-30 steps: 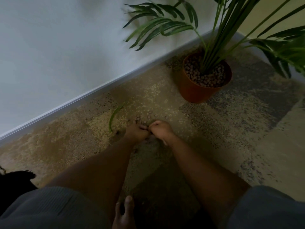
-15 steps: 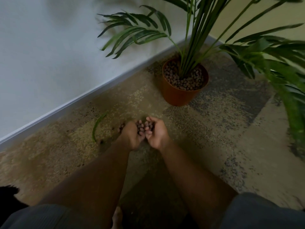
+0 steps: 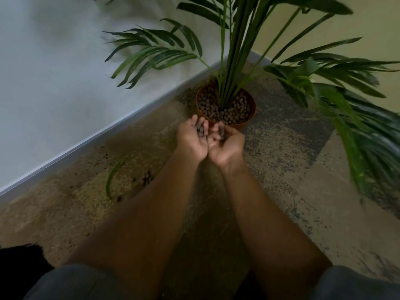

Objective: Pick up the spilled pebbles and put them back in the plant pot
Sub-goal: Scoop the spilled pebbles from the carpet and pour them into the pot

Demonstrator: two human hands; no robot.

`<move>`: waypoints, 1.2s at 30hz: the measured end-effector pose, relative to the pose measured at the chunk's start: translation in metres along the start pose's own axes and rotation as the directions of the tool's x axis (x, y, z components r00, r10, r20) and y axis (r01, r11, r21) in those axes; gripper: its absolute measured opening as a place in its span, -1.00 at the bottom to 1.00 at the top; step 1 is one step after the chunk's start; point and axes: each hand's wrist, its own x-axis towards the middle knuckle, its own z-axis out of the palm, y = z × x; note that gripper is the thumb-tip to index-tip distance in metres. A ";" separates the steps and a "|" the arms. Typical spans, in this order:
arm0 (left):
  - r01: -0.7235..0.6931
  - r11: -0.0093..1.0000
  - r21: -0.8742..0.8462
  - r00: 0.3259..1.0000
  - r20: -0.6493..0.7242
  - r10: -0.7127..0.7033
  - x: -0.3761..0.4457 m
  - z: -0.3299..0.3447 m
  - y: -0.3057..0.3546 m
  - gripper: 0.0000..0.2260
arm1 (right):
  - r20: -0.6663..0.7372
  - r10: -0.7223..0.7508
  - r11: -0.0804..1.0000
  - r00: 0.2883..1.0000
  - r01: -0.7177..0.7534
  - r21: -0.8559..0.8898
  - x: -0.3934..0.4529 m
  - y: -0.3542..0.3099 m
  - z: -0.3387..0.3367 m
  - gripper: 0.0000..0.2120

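Note:
An orange-brown plant pot stands on the carpet in the room's corner, filled with brown pebbles around a green palm. My left hand and my right hand are cupped side by side, palms up, just in front of the pot's near rim. Both hold scooped pebbles. A few spilled pebbles still lie on the carpet to the left of my left forearm.
A fallen green leaf lies on the carpet near the spilled pebbles. The white wall and grey skirting board run diagonally at left. Long palm fronds hang over the carpet at right. A dark object sits at bottom left.
My hands scooped pebbles off the carpet, turned palms up and moved together from the spill toward the pot. The view shifted so the pot sits closer to the centre.

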 end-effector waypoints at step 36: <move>-0.068 0.992 0.107 0.994 0.095 0.057 0.006 0.003 0.051 -0.56 | 0.035 -0.209 0.957 0.977 0.211 -0.199 0.009 -0.029 0.042 -0.59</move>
